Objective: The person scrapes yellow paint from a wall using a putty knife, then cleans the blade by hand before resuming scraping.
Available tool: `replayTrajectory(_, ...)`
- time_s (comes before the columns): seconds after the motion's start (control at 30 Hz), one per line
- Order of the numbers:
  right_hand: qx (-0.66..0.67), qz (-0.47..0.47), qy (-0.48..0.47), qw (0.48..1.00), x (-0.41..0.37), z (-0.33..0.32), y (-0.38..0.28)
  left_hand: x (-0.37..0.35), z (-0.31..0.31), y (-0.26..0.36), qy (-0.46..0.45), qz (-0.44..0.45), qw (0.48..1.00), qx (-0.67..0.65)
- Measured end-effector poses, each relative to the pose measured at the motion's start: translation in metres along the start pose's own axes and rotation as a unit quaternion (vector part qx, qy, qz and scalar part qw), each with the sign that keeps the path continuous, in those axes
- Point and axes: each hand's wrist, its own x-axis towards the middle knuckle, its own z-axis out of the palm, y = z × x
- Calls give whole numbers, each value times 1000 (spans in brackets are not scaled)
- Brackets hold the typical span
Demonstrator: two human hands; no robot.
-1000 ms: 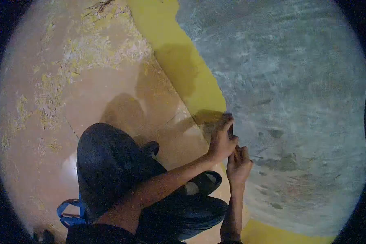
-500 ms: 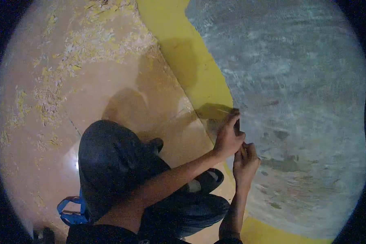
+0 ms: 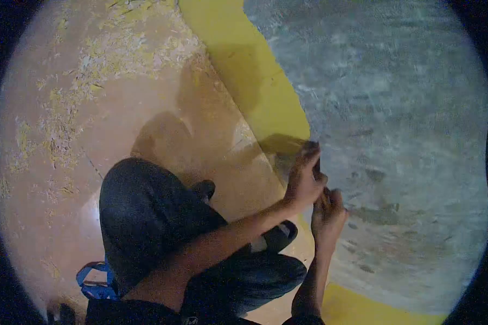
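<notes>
My left hand (image 3: 306,176) is closed around a dark, narrow tool (image 3: 316,167), held against the wall where yellow paint (image 3: 279,108) meets the scraped grey-green surface (image 3: 385,108). Just below it, my right hand (image 3: 329,214) has its fingers bent in a grip at the lower end of the same tool. The two hands are close together, one above the other. The tool's working edge is hidden by fingers and shadow.
Yellow and white flakes (image 3: 108,59) lie scattered over the tan floor (image 3: 141,100). A blue object (image 3: 96,280) sits beside my bent leg (image 3: 146,211). A sandalled foot (image 3: 279,236) is near the wall's base, and a bright light spot shows left of the knee.
The view has shifted slightly, with the floor, legs and blue object a little further left. Both hands keep nearly the same place and grip.
</notes>
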Motion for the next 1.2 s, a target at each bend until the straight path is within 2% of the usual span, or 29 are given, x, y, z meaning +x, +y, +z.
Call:
replayTrajectory(0.03, -18, -15, 20, 1000, 3, 0, -1, 1, 3, 2, 34, 36, 999, 16)
replayTrajectory(0.07, -18, -16, 17, 1000, 8, 4, -1, 3, 3, -4, 36, 34, 999, 16)
replayTrajectory(0.2, -23, 17, -10, 1000, -1, 2, -2, -5, -1, -15, -41, -106, 993, -29)
replayTrajectory(0.23, -40, 20, -16, 999, -1, -1, -4, -9, 4, -12, -42, -102, 993, -30)
replayTrajectory(0.3, -7, 5, 5, 1000, 8, 11, 6, -14, 9, -10, 16, -5, 999, 51)
replayTrajectory(0.37, 15, 8, 14, 1000, 5, 17, 14, -7, 0, -21, 26, -7, 996, 85)
replayTrajectory(0.43, -25, -33, -26, 999, 16, 24, 9, 4, -18, -14, -55, -164, 985, 12)
replayTrajectory(0.47, -33, -81, -10, 996, 12, 14, -1, 4, -23, -4, -86, -148, 985, -19)
replayTrajectory(0.5, -26, -80, -5, 996, 4, 12, 1, -3, -18, -5, -89, -142, 986, -13)
replayTrajectory(0.57, -34, -12, 9, 999, -2, 10, 9, -15, 3, -17, 7, 11, 999, 50)
replayTrajectory(0.6, 9, 0, 39, 999, 0, 19, 10, -13, 2, -25, -16, -65, 998, 10)
replayTrajectory(0.7, -30, -15, -9, 999, 6, 11, -7, -4, -12, -8, -60, -151, 986, -35)
replayTrajectory(0.77, -2, 18, -30, 999, -2, 6, 2, -10, -9, -3, -83, -144, 984, -68)
replayTrajectory(0.83, 24, 15, 18, 999, -6, 9, 9, -14, 2, -11, 4, 42, 996, 75)
replayTrajectory(0.87, 25, 14, 13, 999, -1, 14, 8, -13, 3, -21, 4, -22, 999, 26)
replayTrajectory(0.9, 6, 17, -12, 1000, 4, 16, 4, -15, 0, -21, 2, -35, 999, 26)
replayTrajectory(0.97, -14, 21, -31, 999, 4, 11, 4, -4, -10, -12, -68, -139, 988, -9)
replayTrajectory(1.03, -12, 19, -5, 1000, -2, -1, 3, -6, -2, -8, -71, -102, 992, -34)
replayTrajectory(1.1, -8, -9, 18, 1000, 12, 14, 9, -4, 5, -13, 4, 35, 999, 38)
replayTrajectory(1.13, -8, -19, 29, 999, 8, 17, 12, -8, 1, -16, 2, 28, 999, 38)
replayTrajectory(1.2, -6, -23, 14, 1000, 7, 13, 8, -2, -5, -21, -10, -53, 994, 92)
